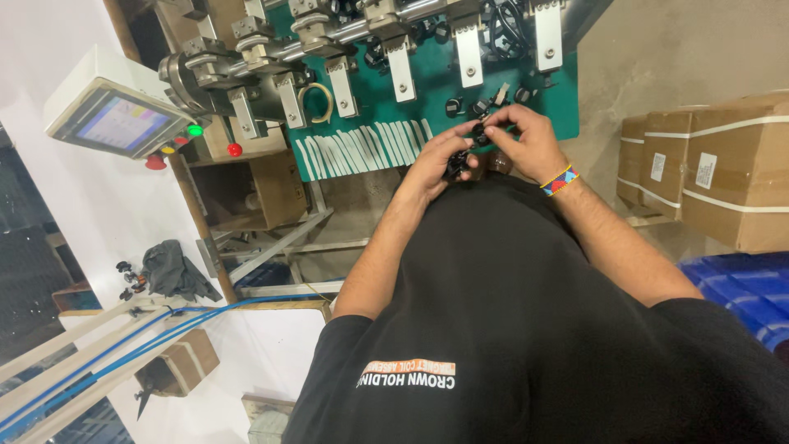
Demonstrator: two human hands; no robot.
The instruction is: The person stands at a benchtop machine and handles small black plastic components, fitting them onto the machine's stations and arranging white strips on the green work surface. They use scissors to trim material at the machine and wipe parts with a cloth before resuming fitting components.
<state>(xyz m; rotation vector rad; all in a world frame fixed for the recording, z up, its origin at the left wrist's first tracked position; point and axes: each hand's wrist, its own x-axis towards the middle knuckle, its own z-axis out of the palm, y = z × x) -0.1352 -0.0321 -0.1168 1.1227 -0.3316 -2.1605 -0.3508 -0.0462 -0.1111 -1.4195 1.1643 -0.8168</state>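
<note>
Both my hands meet just over the near edge of a green work plate [567,99]. My left hand [436,160] is closed around a small black part [457,167] held close to my black shirt. My right hand [532,140], with a multicoloured band on its wrist, pinches another small black piece [480,131] between thumb and fingers, touching the fingertips of the left hand. Several similar small black parts [479,106] lie on the plate just beyond my fingers.
A row of white strips [362,148] lies on the plate to the left. Metal clamps on a shaft [329,37] span the far side. A control panel with a screen and coloured buttons [123,123] stands left. Taped cardboard boxes [723,173] and blue crates [740,288] sit right.
</note>
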